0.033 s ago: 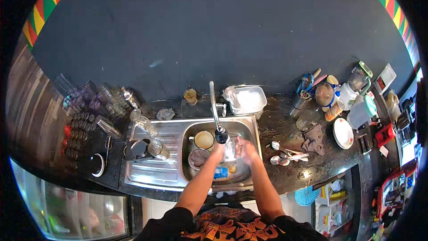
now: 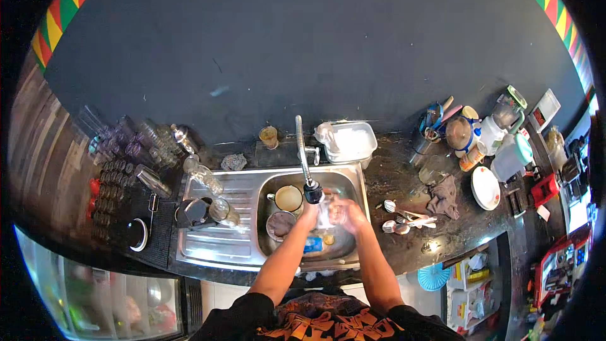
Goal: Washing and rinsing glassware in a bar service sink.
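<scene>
Over the steel sink (image 2: pixel 268 183), both my hands are under running water from the black spray head (image 2: pixel 313 192) of a coiled faucet. My left hand (image 2: pixel 308 216) is closed on a clear glass (image 2: pixel 324 213), partly hidden by water and fingers. My right hand (image 2: pixel 349 213) curls against the glass's right side, its fingertips smeared by motion. To the left in the basin sit a cream mug with a dark rim (image 2: pixel 288 198) and a round bowl or cup (image 2: pixel 279 225). A blue item (image 2: pixel 312 244) and a small yellowish piece (image 2: pixel 328 239) lie nearer me.
Glass vessels (image 2: pixel 222 211) and a dark jug (image 2: pixel 192 213) stand on the ribbed drainboard (image 2: pixel 243 243). Several spoons and forks (image 2: pixel 410 221), a grey cloth (image 2: pixel 443 197) and white plates (image 2: pixel 485 188) lie right. White plastic tubs (image 2: pixel 350 142) sit behind the faucet; rows of glasses (image 2: pixel 113 183) crowd the left.
My right hand has shifted slightly, its fingers now curling closer over the glass. My left hand stays nearly in place, and the water keeps running.
</scene>
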`<state>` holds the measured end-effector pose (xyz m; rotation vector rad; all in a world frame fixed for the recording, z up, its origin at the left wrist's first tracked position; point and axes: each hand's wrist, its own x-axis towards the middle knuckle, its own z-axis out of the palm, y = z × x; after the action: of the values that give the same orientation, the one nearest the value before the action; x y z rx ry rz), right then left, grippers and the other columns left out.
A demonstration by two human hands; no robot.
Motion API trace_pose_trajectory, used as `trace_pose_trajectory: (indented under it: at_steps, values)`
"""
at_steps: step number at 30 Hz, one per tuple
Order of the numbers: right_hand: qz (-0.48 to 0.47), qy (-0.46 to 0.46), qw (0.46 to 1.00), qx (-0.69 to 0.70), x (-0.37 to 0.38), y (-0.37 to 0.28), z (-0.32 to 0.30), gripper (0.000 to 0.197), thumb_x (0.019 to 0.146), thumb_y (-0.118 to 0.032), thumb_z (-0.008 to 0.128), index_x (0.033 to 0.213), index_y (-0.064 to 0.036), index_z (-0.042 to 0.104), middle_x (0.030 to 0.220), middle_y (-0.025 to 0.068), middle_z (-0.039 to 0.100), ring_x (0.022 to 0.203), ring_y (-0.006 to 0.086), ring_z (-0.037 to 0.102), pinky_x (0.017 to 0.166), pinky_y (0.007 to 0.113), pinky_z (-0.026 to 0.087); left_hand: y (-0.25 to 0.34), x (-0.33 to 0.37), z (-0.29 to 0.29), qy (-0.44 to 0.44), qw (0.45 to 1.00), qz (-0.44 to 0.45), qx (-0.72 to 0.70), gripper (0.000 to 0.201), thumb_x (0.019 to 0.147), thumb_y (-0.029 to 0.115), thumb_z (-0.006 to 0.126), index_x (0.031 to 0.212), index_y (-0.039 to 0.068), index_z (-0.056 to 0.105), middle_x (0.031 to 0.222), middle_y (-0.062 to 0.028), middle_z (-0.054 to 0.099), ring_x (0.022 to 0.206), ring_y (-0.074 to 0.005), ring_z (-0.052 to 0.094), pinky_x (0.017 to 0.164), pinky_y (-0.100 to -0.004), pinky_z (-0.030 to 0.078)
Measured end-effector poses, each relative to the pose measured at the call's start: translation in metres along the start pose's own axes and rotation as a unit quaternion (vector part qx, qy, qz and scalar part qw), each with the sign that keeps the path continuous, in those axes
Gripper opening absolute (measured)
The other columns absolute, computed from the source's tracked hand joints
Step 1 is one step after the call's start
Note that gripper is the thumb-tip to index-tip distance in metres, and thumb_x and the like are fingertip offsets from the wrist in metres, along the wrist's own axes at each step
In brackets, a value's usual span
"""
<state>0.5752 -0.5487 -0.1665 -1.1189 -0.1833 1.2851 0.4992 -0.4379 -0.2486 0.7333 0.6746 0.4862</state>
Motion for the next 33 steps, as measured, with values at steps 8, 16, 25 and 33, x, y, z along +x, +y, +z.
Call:
trace_pose_trajectory:
  at_steps: [8, 16, 25, 33]
  values:
    - [-0.002, -0.179, 0.975, 0.134, 0.018, 0.021, 0.004, 0.011, 0.079, -0.009, 0.049, 0.080, 0.0014, 0.053, 0.076, 0.0134, 0.059, 0.063, 0.0208, 0.058, 0.058, 0.029, 0.047, 0.023, -0.039, -0.030, -0.171, 0.954, -0.164, -0.185, 0.039, 0.080, 0.047, 0.044, 0.089, 0.010, 0.055, 0.077, -0.0026, 0.059, 0.059, -0.0174, 0.055, 0.058, -0.0321, 0.047]
    - [-0.242, 0.065, 0.962, -0.107, 0.098, 0.085, -0.001, 0.016, 0.072, -0.017, 0.058, 0.068, -0.0012, 0.057, 0.059, 0.0047, 0.055, 0.052, 0.0087, 0.047, 0.045, 0.026, 0.038, 0.022, -0.071, -0.032, 0.077, 0.965, 0.117, 0.221, 0.026, 0.078, 0.025, 0.054, 0.097, 0.008, 0.057, 0.084, -0.0031, 0.059, 0.078, -0.0151, 0.056, 0.070, -0.0321, 0.046]
    - [-0.090, -0.038, 0.995, 0.037, 0.029, 0.034, 0.011, 0.009, 0.078, -0.001, 0.050, 0.083, 0.0050, 0.054, 0.075, 0.0119, 0.058, 0.062, 0.0179, 0.059, 0.059, 0.030, 0.051, 0.028, -0.063, -0.037, -0.032, 0.986, -0.091, -0.133, 0.028, 0.076, 0.029, 0.055, 0.096, 0.010, 0.052, 0.085, -0.0044, 0.058, 0.077, -0.0182, 0.057, 0.069, -0.0366, 0.047]
    - [-0.075, 0.098, 0.990, 0.065, 0.092, 0.084, -0.013, 0.014, 0.080, -0.019, 0.053, 0.080, -0.0055, 0.057, 0.063, 0.0035, 0.054, 0.047, 0.0128, 0.050, 0.038, 0.029, 0.038, 0.014, -0.060, -0.032, -0.008, 0.991, -0.114, -0.068, 0.037, 0.080, 0.033, 0.047, 0.106, 0.007, 0.050, 0.096, -0.0090, 0.058, 0.084, -0.0238, 0.058, 0.074, -0.0421, 0.047]
